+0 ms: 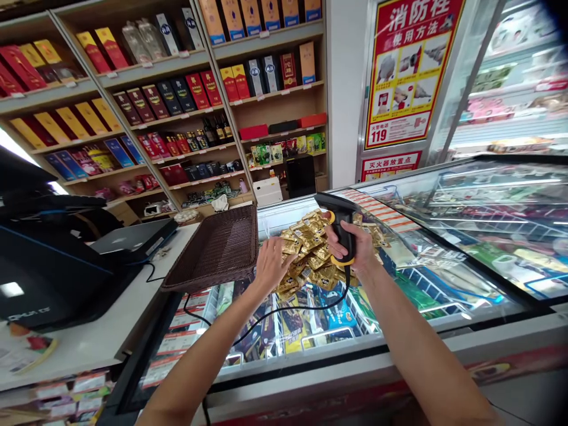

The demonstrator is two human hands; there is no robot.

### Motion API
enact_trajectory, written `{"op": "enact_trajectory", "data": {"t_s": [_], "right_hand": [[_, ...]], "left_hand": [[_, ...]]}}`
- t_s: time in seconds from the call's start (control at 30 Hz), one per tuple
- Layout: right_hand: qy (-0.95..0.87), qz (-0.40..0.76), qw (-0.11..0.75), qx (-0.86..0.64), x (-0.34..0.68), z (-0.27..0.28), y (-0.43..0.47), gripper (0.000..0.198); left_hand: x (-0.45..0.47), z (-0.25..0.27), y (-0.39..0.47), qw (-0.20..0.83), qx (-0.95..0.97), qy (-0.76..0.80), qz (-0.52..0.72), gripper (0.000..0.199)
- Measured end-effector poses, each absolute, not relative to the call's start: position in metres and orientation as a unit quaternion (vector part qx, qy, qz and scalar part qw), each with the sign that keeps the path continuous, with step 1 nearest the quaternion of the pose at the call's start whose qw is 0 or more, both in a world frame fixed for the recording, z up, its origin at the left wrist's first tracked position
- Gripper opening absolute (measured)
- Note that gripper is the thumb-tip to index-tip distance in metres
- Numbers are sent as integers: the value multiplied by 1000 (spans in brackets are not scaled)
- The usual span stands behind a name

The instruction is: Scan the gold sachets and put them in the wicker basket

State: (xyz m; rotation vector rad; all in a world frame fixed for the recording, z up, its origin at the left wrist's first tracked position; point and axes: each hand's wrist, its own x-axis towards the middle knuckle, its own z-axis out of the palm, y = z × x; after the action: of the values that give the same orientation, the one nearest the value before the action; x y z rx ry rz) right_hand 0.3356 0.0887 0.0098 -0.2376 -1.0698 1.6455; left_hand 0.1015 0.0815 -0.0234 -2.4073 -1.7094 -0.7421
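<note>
A pile of gold foil packets [323,275] lies on the glass lid of a chest freezer [297,349]. My right hand [355,245] is wrapped round the handle of a black and yellow barcode scanner [338,207], held above the pile. From the scanner's base a black cable [302,307] loops down to the left across the glass. My left hand [270,260] rests at the pile's left edge, fingers stretched out, beside a brown woven basket [213,242]. The basket is tilted, and what lies under my left palm is hidden.
To the left, a white counter [89,337] carries a dark checkout terminal [48,260]. Shelves of boxed goods [177,94] fill the back wall. A red and yellow poster [408,77] hangs beyond the freezer. A dark frame bar [448,248] crosses the freezer top on the right.
</note>
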Motion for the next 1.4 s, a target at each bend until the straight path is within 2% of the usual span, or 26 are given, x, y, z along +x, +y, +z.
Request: {"op": "enact_trajectory", "data": {"t_s": [0.07, 0.2, 0.27, 0.6, 0.67, 0.77, 0.8, 1.03, 1.27, 1.4], "right_hand": [[-444, 705, 547, -86, 334, 10, 88, 33], [-440, 726, 527, -41, 331, 7, 87, 30], [-443, 733, 514, -35, 330, 5, 87, 29], [-449, 723, 521, -63, 331, 0, 93, 34], [-442, 723, 528, -55, 332, -1, 96, 32], [-436, 724, 533, -43, 333, -2, 98, 28], [-436, 724, 533, -43, 333, -2, 98, 27], [-437, 731, 522, -43, 332, 2, 90, 28], [-452, 738, 497, -61, 333, 4, 81, 35], [-467, 737, 482, -79, 330, 7, 75, 38]], "left_hand": [[84, -30, 60, -1, -792, -570, -219, 62], [77, -46, 46, -149, -749, -643, -59, 120], [84, -51, 54, -180, -728, -661, -15, 134], [93, -36, 82, -213, -727, -651, -50, 135], [98, -26, 82, -182, -726, -656, -101, 122], [118, -12, 92, -113, -715, -660, -202, 76], [127, -10, 98, -100, -704, -668, -219, 68], [164, -22, 134, -67, -650, -729, -203, 54], [141, -18, 122, -191, -639, -682, -300, 20], [105, 6, 100, -343, -635, -581, -377, 12]]}}
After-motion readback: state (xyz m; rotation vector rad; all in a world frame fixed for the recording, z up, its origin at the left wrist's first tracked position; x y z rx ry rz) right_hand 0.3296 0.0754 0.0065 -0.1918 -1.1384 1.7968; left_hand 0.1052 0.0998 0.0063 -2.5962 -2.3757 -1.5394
